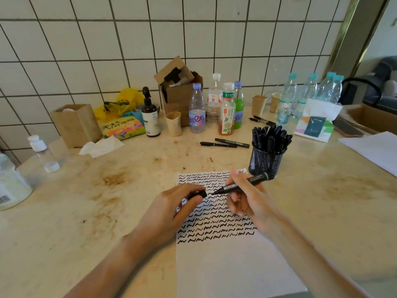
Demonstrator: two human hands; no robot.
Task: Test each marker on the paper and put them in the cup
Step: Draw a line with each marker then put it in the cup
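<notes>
A white sheet of paper (225,267) lies in front of me, its upper half covered with rows of black squiggles. My right hand (247,201) grips a black marker (240,184), uncapped, its tip pointing left just above the paper. My left hand (171,207) pinches the marker's black cap (198,194), a short gap from the tip. A black mesh cup (265,161) stands just beyond the paper's top right corner, packed with several black markers. Two more black markers (225,143) lie flat on the table behind the paper.
Bottles (226,108), a cardboard box (178,91), paper cups (258,104) and a pump bottle (150,117) crowd the back by the tiled wall. A tissue pack (315,123) and white sheets (373,149) lie at the right. Plastic containers (12,186) stand at the left edge.
</notes>
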